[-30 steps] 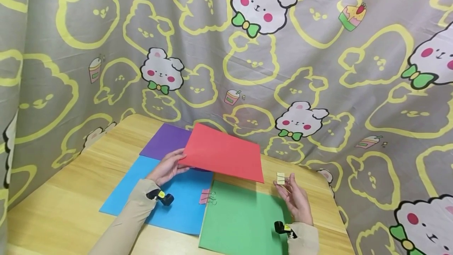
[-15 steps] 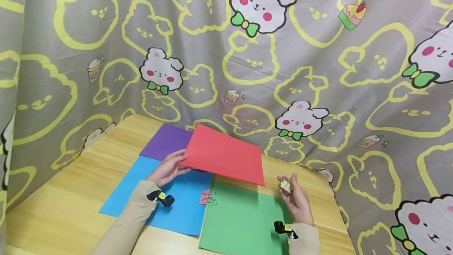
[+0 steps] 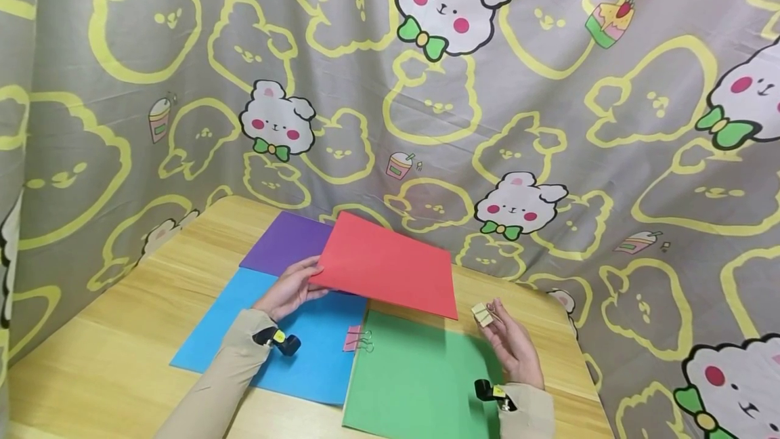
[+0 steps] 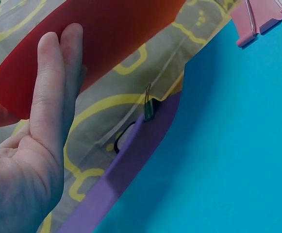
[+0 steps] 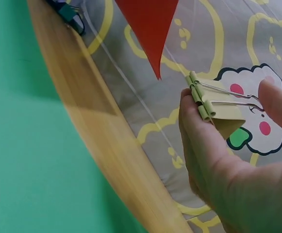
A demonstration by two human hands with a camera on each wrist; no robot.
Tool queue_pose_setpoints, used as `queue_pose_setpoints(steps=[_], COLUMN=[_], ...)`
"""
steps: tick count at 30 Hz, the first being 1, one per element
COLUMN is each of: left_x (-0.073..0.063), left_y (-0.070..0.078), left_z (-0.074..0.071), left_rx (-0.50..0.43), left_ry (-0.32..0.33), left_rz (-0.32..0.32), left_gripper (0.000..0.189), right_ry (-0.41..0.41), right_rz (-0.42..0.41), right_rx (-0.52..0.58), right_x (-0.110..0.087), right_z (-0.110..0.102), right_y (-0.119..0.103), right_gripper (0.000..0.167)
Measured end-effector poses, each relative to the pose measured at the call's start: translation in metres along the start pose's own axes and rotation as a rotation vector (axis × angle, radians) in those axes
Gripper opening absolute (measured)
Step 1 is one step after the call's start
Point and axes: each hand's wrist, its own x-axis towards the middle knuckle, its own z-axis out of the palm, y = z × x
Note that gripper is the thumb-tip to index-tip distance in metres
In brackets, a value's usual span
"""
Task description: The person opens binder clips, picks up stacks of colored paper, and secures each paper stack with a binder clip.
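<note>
My left hand (image 3: 292,293) pinches the left corner of a red sheet of paper (image 3: 386,263), or a thin stack of it, raised and tilted over the table. In the left wrist view two straight fingers (image 4: 51,82) lie along one face of the red paper. To the right of that paper, my right hand (image 3: 514,347) holds a pale yellow binder clip (image 3: 482,315) with its wire handles folded toward the palm. The right wrist view shows the clip (image 5: 228,119) between thumb and fingers, apart from the red paper's corner (image 5: 153,43).
Blue paper (image 3: 311,358) and green paper (image 3: 420,378) lie side by side, a pink binder clip (image 3: 353,339) at their adjoining edges. Purple paper (image 3: 283,242) lies behind, bearing a dark green binder clip (image 4: 150,110). A patterned curtain (image 3: 365,87) surrounds the wooden table (image 3: 134,330).
The yellow binder clip has been turned about in the fingers of my right hand. My left hand and the red paper have barely moved.
</note>
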Motion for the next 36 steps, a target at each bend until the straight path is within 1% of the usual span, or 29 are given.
queue_pose_setpoints(steps=[4,8,12,15,19,23,28,32,36], left_x=[0.0,0.0,0.0,0.0,-0.001,-0.002,-0.002,-0.001,0.0], left_y=[0.001,0.001,0.001,0.0,0.0,0.001,0.0,-0.001,-0.002], left_z=[0.001,0.001,0.001,0.002,0.003,0.004,0.005,0.004,0.004], left_rx=[0.0,0.008,0.012,0.016,0.008,0.0,-0.003,-0.013,-0.018], left_ry=[-0.003,-0.007,-0.013,-0.013,-0.002,-0.014,-0.036,-0.052,-0.043], left_rz=[0.0,0.002,0.008,0.008,-0.001,0.003,0.006,0.013,0.01], left_gripper=[0.06,0.061,0.061,0.06,0.058,0.059,0.06,0.063,0.061], right_ry=[-0.002,0.002,-0.036,-0.049,-0.022,-0.013,-0.017,-0.005,0.006], right_rz=[0.017,0.028,0.006,-0.008,-0.014,-0.021,-0.005,0.01,0.011], right_rx=[-0.016,0.004,0.017,0.019,0.012,0.006,0.032,0.051,0.046], right_x=[0.001,0.001,0.001,0.001,0.003,0.004,0.004,0.007,0.01], right_z=[0.001,0.002,0.001,0.001,0.003,0.007,0.009,0.01,0.011], right_y=[0.0,0.0,0.002,0.003,0.006,0.007,0.008,0.009,0.01], right_gripper=[0.019,0.021,0.023,0.022,0.02,0.02,0.024,0.027,0.03])
